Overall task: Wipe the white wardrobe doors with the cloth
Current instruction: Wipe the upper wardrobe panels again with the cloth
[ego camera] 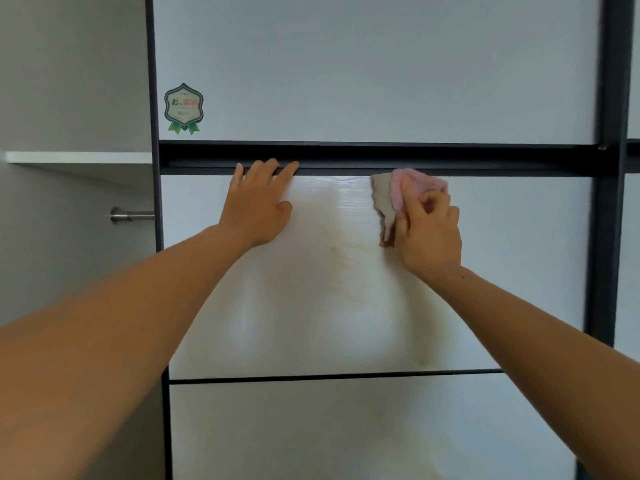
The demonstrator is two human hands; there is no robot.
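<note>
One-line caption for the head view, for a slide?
Head view: right hand grips a pink cloth against the white wardrobe door below the dark rail; left hand braces flat, fingers reaching the rail.

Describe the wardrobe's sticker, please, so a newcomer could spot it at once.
Find the white wardrobe door's upper panel, above the dark rail. The sticker sits in its lower left corner: a shield-shaped badge with green ribbon tails, unlike the plain panels around.

Grey wall (69, 64), white shelf (79, 157), metal rail (131, 215)
</note>
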